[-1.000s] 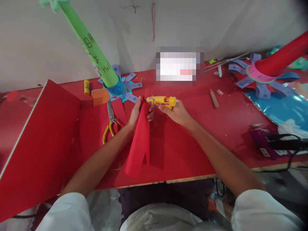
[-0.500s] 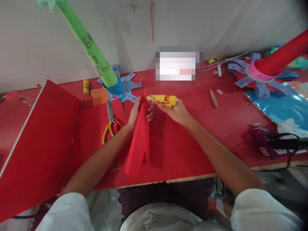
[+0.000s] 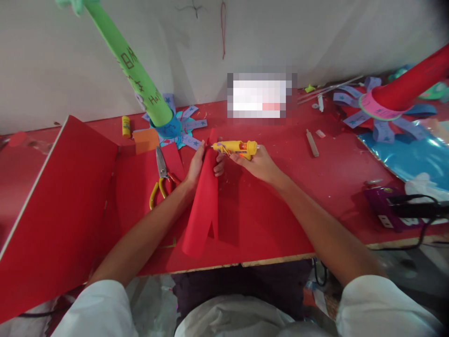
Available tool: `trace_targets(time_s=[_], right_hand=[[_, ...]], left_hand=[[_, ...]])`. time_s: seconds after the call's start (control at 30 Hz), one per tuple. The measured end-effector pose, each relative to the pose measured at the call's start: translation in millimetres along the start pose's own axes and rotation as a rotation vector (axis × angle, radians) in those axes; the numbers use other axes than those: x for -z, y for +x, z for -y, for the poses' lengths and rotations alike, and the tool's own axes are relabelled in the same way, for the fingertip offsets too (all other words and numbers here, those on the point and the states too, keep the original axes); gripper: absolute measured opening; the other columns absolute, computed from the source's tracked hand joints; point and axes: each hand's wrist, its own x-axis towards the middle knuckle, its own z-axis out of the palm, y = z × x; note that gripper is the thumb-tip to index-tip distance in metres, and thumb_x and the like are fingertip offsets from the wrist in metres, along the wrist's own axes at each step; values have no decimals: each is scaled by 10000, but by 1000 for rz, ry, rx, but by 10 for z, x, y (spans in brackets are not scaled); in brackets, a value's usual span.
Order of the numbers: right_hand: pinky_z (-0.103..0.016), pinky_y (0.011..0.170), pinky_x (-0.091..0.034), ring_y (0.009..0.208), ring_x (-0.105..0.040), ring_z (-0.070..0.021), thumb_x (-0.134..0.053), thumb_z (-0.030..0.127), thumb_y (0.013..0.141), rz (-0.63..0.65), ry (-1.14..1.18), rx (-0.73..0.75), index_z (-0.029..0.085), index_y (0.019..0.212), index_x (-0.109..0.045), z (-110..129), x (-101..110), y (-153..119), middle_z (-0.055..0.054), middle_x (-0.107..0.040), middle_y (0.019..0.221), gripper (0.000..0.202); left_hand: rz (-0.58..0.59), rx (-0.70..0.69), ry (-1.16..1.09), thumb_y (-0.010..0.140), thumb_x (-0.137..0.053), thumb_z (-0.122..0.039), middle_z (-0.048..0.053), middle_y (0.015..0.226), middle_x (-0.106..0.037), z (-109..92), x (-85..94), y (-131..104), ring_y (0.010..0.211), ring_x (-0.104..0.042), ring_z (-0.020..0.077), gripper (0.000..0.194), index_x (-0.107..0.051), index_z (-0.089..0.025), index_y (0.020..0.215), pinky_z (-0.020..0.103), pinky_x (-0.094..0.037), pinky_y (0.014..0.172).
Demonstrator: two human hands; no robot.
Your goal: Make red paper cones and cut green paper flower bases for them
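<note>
Near the rolled red paper (image 3: 203, 206) lie scissors (image 3: 161, 164).

- Left forearm (image 3: 149, 229): angled forward and inward.
- Left hand (image 3: 197, 164): curled in a grip.
- Right forearm (image 3: 321, 220): same, mirrored.
- Right hand (image 3: 262, 164): gripping too, near the left.

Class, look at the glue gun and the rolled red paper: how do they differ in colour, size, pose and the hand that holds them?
Colour: the glue gun is mostly yellow; the rolled red paper is plain red.
Size: the glue gun looks shorter than the paper.
Pose: the glue gun points sideways; the paper slants, its wider end nearer the person.
Hold: the right hand has the glue gun, the left hand the paper.
Shared: both are hand-held.
</note>
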Motion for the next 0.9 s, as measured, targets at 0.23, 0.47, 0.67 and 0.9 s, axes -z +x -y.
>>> trace_targets(time_s=[0.23, 0.47, 0.67, 0.9], right_hand=[[-325, 652, -501, 750, -657, -212, -635, 796, 949, -39, 5, 4, 193, 959, -784, -17, -4, 0, -61, -724, 812, 621], [-303, 608, -443, 674, -554, -166, -647, 794, 936, -49, 17, -24, 177, 985, -788, -50, -24, 4, -30, -658, 751, 635], [-292, 525, -355, 560, -420, -121, -623, 818, 937, -56, 60, -42, 189, 926, -746, -30, -21, 1, 28, -519, 633, 641], [-294, 523, -407, 527, -506, -132, -665, 846, 902, -38, 59, -79, 204, 775, -687, -16, -39, -23, 16, -570, 562, 654]], left_hand=[[8, 59, -6, 1072, 16, -751, 10, 471, -411, -12, 22, 9, 359, -402, 142, 856, -523, -213, 681, 249, -394, 378], [23, 44, 35, 1073, 90, -694, 23, 457, -412, -24, 18, 7, 353, -390, 152, 881, -525, -209, 671, 250, -378, 365], [39, 39, 74, 1065, 103, -700, 29, 443, -409, -32, 17, 1, 350, -413, 152, 890, -514, -208, 653, 239, -389, 375], [33, 49, 37, 1055, 105, -720, 24, 448, -412, -22, 25, 10, 352, -404, 147, 891, -510, -215, 655, 247, -384, 377]])
